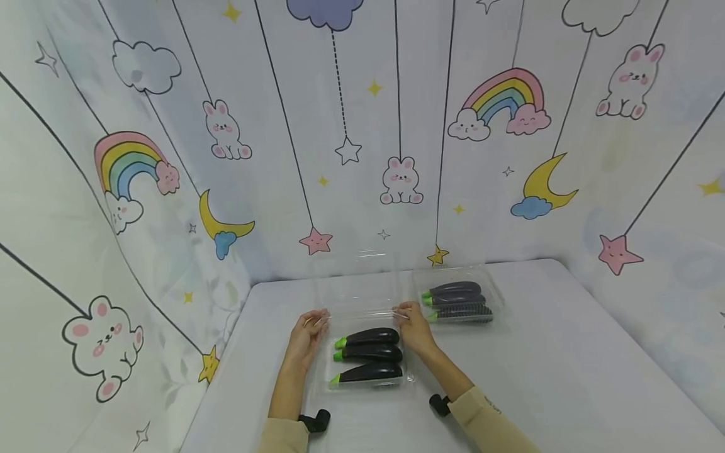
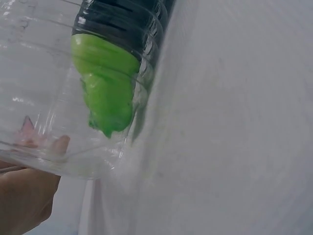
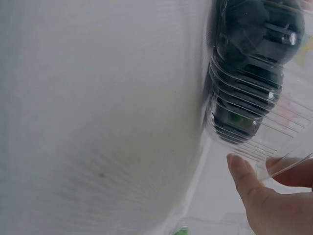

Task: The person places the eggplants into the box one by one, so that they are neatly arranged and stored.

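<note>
A clear plastic clamshell box [image 1: 412, 378] lies in front of me with its see-through lid [image 1: 357, 286] raised at the back. Inside are three dark eggplants [image 1: 369, 353] with bright green stem ends pointing left. My left hand [image 1: 308, 336] pinches the box's far left corner. At the far right corner my right hand [image 1: 415, 328] holds the rim between thumb and fingers. Up close in the left wrist view, one eggplant's green stem [image 2: 108, 90] shows through the ribbed wall. The right wrist view shows the rounded dark ends [image 3: 244, 98] behind the plastic.
Behind my right hand, a second clear box [image 1: 498, 296] holds three eggplants [image 1: 455, 292]. Both stand on a white-covered table [image 1: 566, 377]. A cartoon-printed cloth [image 1: 362, 207] hangs along the table's back and left. Black wrist cameras [image 1: 320, 420] sit on both wrists.
</note>
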### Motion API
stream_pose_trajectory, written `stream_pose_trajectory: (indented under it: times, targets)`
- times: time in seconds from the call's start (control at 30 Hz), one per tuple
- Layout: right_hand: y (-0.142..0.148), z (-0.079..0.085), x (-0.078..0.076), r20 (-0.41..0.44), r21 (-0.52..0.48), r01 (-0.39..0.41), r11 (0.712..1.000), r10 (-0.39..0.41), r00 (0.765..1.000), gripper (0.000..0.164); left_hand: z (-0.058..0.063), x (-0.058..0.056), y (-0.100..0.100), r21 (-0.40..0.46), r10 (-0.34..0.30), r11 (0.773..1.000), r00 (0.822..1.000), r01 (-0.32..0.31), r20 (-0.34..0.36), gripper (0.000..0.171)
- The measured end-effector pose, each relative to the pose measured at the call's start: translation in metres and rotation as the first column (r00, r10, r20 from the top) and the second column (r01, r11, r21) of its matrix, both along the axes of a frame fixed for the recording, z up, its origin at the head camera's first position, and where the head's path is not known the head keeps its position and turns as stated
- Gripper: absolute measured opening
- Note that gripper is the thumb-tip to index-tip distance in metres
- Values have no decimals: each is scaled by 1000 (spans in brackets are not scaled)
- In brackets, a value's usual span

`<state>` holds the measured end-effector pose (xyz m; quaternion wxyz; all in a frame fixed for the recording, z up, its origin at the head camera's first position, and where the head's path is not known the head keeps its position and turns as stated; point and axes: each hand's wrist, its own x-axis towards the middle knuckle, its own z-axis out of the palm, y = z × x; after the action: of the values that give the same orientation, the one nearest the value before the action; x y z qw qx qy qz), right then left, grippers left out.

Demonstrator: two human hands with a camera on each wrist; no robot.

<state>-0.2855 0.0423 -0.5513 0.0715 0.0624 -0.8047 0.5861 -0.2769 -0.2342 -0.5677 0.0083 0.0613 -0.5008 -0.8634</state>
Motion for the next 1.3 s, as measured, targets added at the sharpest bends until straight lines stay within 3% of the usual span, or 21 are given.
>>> stream_pose_trajectory:
  times: [0.3, 0.73, 0.87, 0.97, 1.1, 1.3]
  targets:
    - [2, -5, 1, -1, -40, -56, 998, 56, 998, 23, -3, 0, 0, -5, 16, 1000, 1000, -17, -22, 33]
    - [11, -4, 11, 66, 164, -114, 980, 104, 992, 45, -4, 4, -1, 8, 63, 998, 998, -63, -19, 19]
    - [16, -7, 15, 47, 236, -118, 964, 110, 993, 55, -3, 5, 0, -33, 80, 996, 997, -81, -11, 16]
    - [18, -8, 18, 37, 254, -117, 960, 111, 993, 63, -2, 6, 0, -17, 87, 996, 996, -87, -16, 14]
    - [22, -6, 22, 61, 243, -132, 961, 121, 991, 63, -3, 6, 0, -7, 101, 995, 995, -101, -25, 13]
    - [32, -2, 29, 56, 222, -169, 960, 161, 985, 48, -3, 5, 2, 9, 75, 997, 996, -75, -43, 11]
